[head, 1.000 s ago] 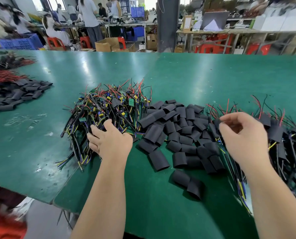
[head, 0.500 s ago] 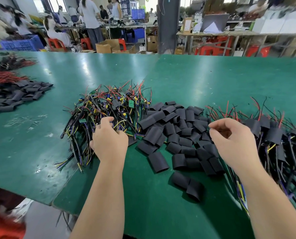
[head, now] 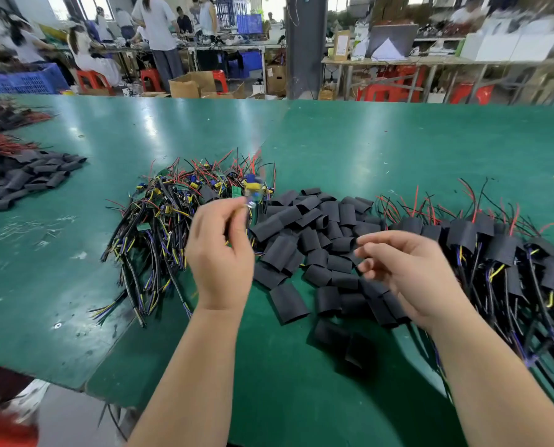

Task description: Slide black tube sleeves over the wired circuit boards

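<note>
Left hand (head: 219, 253), just up from the board heap (head: 159, 217), now pinches one wired board (head: 252, 192) above it; right hand (head: 408, 272) hovers loose, empty, over the sleeves (head: 317, 240) toward the tabletop (head: 366, 150) near edge; sleeve pickup likely next.

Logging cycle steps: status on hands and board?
Left hand pinches one wired board, held up, blurred. Right hand loose, empty, by the sleeve pile. No sleeve on it yet. Nothing blocking.

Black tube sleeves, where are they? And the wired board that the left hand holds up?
black tube sleeves (head: 314, 243): head view, on one sleeve in the middle of the loose pile.
wired circuit board (head: 253, 188): head view, on its blurred blue and yellow parts, just above the left hand (head: 219, 256).
</note>
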The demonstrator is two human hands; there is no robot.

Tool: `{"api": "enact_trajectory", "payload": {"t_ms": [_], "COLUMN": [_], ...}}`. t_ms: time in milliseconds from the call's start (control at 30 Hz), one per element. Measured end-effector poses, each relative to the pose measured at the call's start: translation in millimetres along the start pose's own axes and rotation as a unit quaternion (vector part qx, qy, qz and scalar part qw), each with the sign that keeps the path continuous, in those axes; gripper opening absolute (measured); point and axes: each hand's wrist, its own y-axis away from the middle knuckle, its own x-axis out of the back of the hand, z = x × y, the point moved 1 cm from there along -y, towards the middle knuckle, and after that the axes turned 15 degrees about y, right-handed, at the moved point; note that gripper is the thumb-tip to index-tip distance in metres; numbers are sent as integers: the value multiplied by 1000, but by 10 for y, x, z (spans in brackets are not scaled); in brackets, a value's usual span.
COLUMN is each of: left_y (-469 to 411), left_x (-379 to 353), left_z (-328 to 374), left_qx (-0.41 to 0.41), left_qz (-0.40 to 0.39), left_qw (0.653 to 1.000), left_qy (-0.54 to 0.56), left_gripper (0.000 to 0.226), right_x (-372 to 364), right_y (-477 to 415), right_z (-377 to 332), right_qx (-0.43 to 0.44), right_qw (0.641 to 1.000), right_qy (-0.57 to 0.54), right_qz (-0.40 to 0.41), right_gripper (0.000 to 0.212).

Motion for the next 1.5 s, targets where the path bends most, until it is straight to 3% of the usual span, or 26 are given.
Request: {"api": "enact_trajectory", "payload": {"t_ms": [100, 167, 300, 367, 500, 833, 967, 1033, 1100, 1167, 1233, 1267, 1400, 1500], "left_y": [90, 159, 235, 245, 255, 276, 228, 206, 188, 182, 185, 184, 180, 189], "left_x": [-146, -213, -265, -272, -294, -219, -213, -214, -207, -191, -170, -164, -160, -156], "left_z": [161, 209, 170, 161, 188, 45, 72, 69, 49, 25, 11, 7, -3, -13], "left_qx": [-8, 8, 29, 37, 68, 248, 208, 183, 183, 189, 190, 190, 189, 186], "left_qz": [-77, -128, -207, -227, -271, -365, -371, -349, -323, -305, -295, -292, -290, -292], "left_qw": [995, 988, 972, 967, 953, 893, 902, 917, 927, 933, 936, 937, 938, 938], "left_qy": [61, 89, 108, 111, 119, 83, 80, 63, 45, 36, 34, 32, 24, 21], "left_gripper": [10, 13, 26, 30, 21, 17, 23, 27, 28, 28, 27, 26, 26, 23], "right_x": [-151, -208, -218, -213, -250, -344, -414, -468, -525, -615, -698, -715, -670, -667], "right_y": [45, 55, 27, 13, 19, 13, 0, 43, 121, 204, 230, 220, 201, 202], "right_z": [-8, -6, -2, 24, 71, 127, 172, 189, 216, 211, 193, 178, 157, 173], "right_qx": [-97, -96, -20, 2, 35, 150, 96, 94, 162, 233, 257, 261, 259, 248], "right_qw": [972, 955, 956, 961, 970, 987, 995, 993, 947, 860, 790, 776, 811, 811], "right_qy": [-142, -198, -250, -243, -211, -1, -26, 67, 276, 449, 546, 563, 511, 512], "right_qz": [-163, -200, -155, -135, -117, -50, -16, 15, -4, -68, -107, -112, -117, -136], "right_gripper": [21, 33, 43, 38, 31, 32, 34, 27, 26, 35, 45, 46, 28, 35]}}
